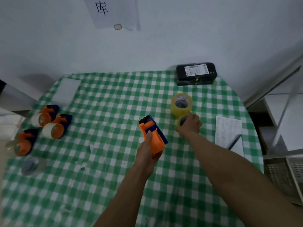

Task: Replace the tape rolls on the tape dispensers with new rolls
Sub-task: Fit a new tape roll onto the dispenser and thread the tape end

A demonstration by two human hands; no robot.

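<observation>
Clutter sits on three sides of the work spot on the counter (98,185), which wears a green-and-white checked cloth. At the far right, against the wall, I see a black parcel (196,74) with a white shipping label. The label carries barcodes and a red strip, but its print is too small for me to read. Nearer on the right lies a printed sheet (227,128) with a dark pen (234,142) across its lower corner, just beside the right forearm. A blank white sheet (66,92) lies at the far left corner. On the wall above hangs a paper sign (114,12) bearing the single character 库.

On the left of the counter three loaded dispensers (59,126) cluster, orange and dark blue, each carrying a pale roll. A clear roll (32,166) lies flat in front of them, well apart from the hands.

Over the counter's middle, the left hand (148,155) grips the held dispenser (153,135), fingers curled round its handle and thumb along the orange top. It has an orange body, a blue side plate and a black far end. The right hand (191,124) reaches past it, fingers curled round a small yellowish roll (182,121) just in front of a larger yellow roll (181,104) that rests on its flat side. Blur softens that hand.
</observation>
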